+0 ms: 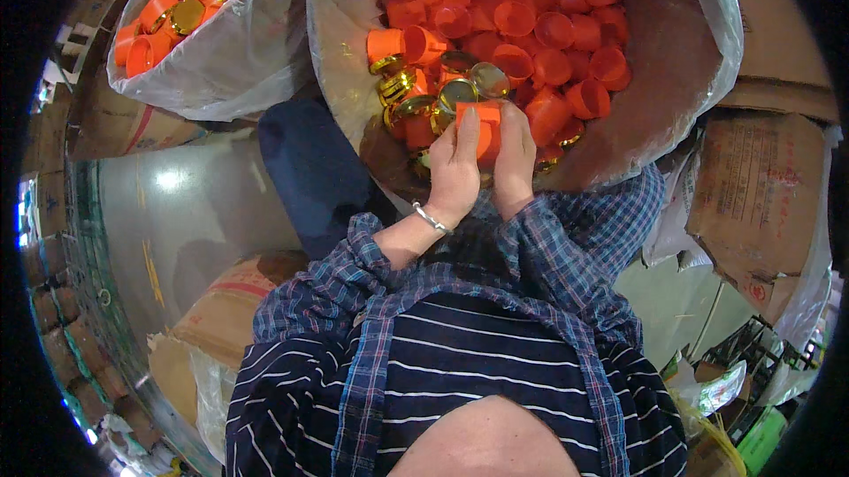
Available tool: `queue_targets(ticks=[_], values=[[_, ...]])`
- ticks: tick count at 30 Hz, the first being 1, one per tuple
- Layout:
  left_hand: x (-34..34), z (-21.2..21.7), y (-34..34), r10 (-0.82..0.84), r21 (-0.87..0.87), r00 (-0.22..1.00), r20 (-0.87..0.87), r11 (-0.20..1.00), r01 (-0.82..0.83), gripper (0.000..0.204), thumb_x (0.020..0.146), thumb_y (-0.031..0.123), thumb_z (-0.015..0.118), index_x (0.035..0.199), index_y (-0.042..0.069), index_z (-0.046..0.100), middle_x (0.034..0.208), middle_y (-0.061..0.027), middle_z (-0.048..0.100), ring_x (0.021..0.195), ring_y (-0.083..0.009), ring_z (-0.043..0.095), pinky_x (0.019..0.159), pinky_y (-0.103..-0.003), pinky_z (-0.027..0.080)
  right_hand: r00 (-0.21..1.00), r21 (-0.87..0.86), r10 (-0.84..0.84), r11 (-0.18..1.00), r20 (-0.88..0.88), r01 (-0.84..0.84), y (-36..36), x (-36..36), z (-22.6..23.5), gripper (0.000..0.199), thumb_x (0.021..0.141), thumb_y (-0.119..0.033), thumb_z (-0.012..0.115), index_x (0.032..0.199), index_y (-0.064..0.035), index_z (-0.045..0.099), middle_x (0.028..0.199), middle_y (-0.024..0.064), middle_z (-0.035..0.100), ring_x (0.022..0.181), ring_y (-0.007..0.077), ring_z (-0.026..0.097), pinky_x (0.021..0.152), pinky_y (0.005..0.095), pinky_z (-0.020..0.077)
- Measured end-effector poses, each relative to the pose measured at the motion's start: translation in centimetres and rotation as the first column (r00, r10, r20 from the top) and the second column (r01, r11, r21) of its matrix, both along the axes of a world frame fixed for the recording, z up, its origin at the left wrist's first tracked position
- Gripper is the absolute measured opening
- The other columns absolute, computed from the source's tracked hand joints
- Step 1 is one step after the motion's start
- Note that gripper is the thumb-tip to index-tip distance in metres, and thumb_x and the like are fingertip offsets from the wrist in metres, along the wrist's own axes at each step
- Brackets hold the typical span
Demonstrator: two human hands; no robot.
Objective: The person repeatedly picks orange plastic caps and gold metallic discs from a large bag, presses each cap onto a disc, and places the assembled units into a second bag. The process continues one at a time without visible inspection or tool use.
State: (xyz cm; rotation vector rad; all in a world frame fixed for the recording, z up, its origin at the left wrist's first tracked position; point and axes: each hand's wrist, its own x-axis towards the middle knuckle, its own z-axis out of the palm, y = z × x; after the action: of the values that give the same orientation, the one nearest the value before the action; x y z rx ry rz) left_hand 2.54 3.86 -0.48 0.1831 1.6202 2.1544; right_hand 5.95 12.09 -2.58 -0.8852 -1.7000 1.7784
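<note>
My left hand (pixel 455 167) and my right hand (pixel 516 154) meet over the near side of a large bag-lined container (pixel 681 26). Between them they grip an orange plastic cup (pixel 487 134), fingers closed round its two sides. Past my fingertips lie shiny gold lids (pixel 398 85) and a clear-looking round lid (pixel 489 81). Orange cups (pixel 553 30) fill the far part of the container in a loose heap. My fingertips are partly hidden behind the held cup.
At the upper left stands a second lined container (pixel 221 57) of orange cups and gold lids. Cardboard boxes are on the right (pixel 752 194) and at the lower left (pixel 230 309). Grey floor (pixel 195 212) shows on the left. A green packet (pixel 762 437) lies at the lower right.
</note>
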Motion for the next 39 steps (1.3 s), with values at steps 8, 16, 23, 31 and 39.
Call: queue_targets(ticks=[8,16,23,31,39], values=[[-2.3,-0.4,-0.5,-0.039,0.122,0.737,0.675,0.991,-0.059,0.049,0.101,0.048,0.054,0.122,0.004,0.059,0.117,-0.0032,0.061,0.105,-0.0157,0.057,0.094,-0.035,0.046,0.974,0.729,0.226,0.662,0.024,-0.172,1.4,1.9,0.0,0.046,0.084,-0.021,0.067,0.124,0.0006,0.057,0.116,0.0222,0.059,0.108,0.0398,0.058,0.094,0.0422,0.0482],[0.6,-0.9,-0.8,0.012,-0.167,0.937,-0.349,0.983,-0.075,0.039,0.103,0.035,0.053,0.106,-0.002,0.065,0.090,-0.0154,0.069,0.083,-0.0192,0.064,0.076,-0.035,0.049,1.000,-0.363,0.002,0.932,0.019,0.005,-0.3,0.0,-0.8,0.043,0.103,-0.032,0.046,0.123,0.0045,0.055,0.122,0.0118,0.059,0.108,0.0189,0.055,0.097,0.0332,0.0427],[-3.0,-0.6,0.0,-0.039,0.140,0.667,0.744,0.985,-0.098,0.046,0.102,0.046,0.053,0.124,0.006,0.058,0.116,-0.0056,0.064,0.101,-0.0193,0.062,0.090,-0.036,0.050,0.975,0.657,0.218,0.731,0.031,-0.184,1.1,1.5,-0.1,0.044,0.089,-0.020,0.063,0.127,0.0018,0.055,0.125,0.0195,0.058,0.112,0.0332,0.057,0.099,0.0404,0.0449],[-0.9,-0.1,-0.2,-0.072,-0.220,0.990,-0.121,0.975,0.044,0.040,0.105,0.032,0.048,0.107,-0.003,0.067,0.096,-0.0071,0.069,0.089,-0.0144,0.062,0.084,-0.032,0.049,0.997,-0.179,-0.068,0.982,-0.031,0.061,0.5,0.0,0.7,0.039,0.095,-0.024,0.058,0.123,0.0016,0.057,0.119,0.0154,0.061,0.106,0.0289,0.060,0.093,0.0379,0.0472],[-1.4,0.6,0.7,0.007,0.170,0.978,0.210,0.984,-0.044,0.042,0.105,0.037,0.050,0.114,-0.001,0.067,0.103,-0.0038,0.068,0.092,-0.0120,0.060,0.084,-0.028,0.049,0.993,0.209,0.074,0.976,-0.092,-0.054,0.8,0.0,1.4,0.035,0.095,-0.016,0.059,0.125,0.0016,0.056,0.119,0.0159,0.059,0.111,0.0281,0.056,0.098,0.0363,0.0441]])
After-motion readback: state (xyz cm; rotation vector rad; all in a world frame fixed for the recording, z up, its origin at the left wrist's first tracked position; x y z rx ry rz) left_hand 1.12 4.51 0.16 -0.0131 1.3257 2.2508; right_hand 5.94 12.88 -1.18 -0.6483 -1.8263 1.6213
